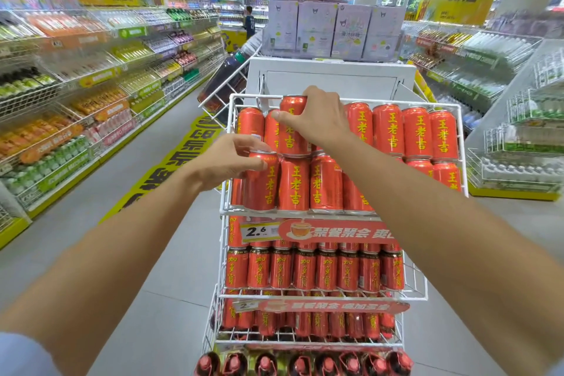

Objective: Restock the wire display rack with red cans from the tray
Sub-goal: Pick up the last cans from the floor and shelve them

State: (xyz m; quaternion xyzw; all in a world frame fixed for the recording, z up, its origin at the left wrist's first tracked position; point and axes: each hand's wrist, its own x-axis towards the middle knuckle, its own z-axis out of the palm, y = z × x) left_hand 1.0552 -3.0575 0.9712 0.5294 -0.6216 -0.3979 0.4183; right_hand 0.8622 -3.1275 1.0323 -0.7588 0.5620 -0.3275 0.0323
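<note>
Right hand (317, 119) clasps a red aluminium can with yellow characters (292, 128) in the upper stacked row at frame centre; left hand (233, 159) pinches the leftmost front-row can (262, 183). The white wire display rack (439, 107) looks nearly full; the tray isn't visible.

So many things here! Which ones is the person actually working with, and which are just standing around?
Part of the job:
- white wire display rack
- red can with yellow characters under the right hand
- red front-row can held by the left hand

Just around:
- red-capped bottles on the bottom tier
- pale lilac cartons behind
- side aisle shelves
</note>
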